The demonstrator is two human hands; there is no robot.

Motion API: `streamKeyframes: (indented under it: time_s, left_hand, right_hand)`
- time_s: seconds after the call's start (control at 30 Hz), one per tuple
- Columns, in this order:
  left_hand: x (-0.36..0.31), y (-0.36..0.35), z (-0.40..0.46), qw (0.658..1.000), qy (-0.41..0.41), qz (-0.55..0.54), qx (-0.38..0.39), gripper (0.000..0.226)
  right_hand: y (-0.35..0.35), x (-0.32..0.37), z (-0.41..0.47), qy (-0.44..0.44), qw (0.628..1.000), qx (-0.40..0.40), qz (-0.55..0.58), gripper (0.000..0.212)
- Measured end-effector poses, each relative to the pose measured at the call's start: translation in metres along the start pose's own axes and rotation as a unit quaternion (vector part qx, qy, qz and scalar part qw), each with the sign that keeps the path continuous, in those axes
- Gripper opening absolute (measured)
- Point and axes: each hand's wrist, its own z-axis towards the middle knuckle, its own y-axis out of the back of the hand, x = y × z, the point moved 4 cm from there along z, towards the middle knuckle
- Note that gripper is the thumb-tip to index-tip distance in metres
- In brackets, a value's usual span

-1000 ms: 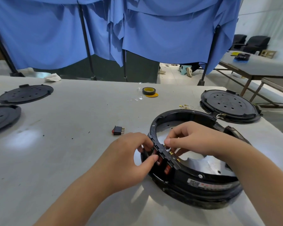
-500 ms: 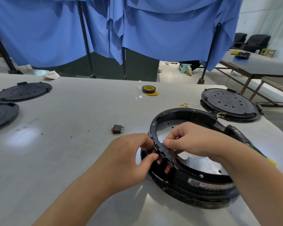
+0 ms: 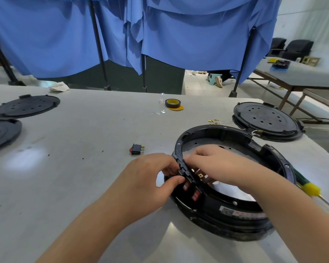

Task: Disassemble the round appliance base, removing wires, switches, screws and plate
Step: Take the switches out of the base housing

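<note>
The round appliance base (image 3: 234, 204) lay flat on the bench (image 3: 84, 168) at the near right, open side up, its red switches (image 3: 190, 190) facing the person. The left hand (image 3: 150, 179) pinched the outside of its near-left rim, while the right hand (image 3: 215, 164) reached inside, its grip closed on the terminals behind the switches. A removed switch (image 3: 136, 149) lay apart to the left.

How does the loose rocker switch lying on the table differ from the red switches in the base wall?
The loose switch lies alone on the table, terminals exposed; the mounted switches sit in the round base. No hand touches the loose one; the left hand presses beside the mounted ones. Both are red-faced.
</note>
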Motion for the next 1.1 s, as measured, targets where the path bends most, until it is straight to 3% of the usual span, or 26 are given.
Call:
streamKeyframes:
  time_s: [0.3,0.47,1.1]
  left_hand:
    - [-0.0015,-0.0022,-0.0019,1.000,0.003,-0.011,-0.002,0.009]
    - [-0.0018,-0.0024,-0.0017,1.000,0.005,-0.011,-0.002,0.010]
    - [-0.0059,-0.0079,-0.0005,0.998,0.011,-0.013,-0.057,0.012]
  right_hand:
    - [-0.0064,-0.0001,-0.0049,0.039,0.999,0.018,0.011,0.025]
    - [-0.0054,0.0057,-0.0076,0.070,0.997,0.023,-0.039,0.023]
    - [-0.0049,0.0005,-0.0035,0.053,0.998,0.033,-0.012,0.023]
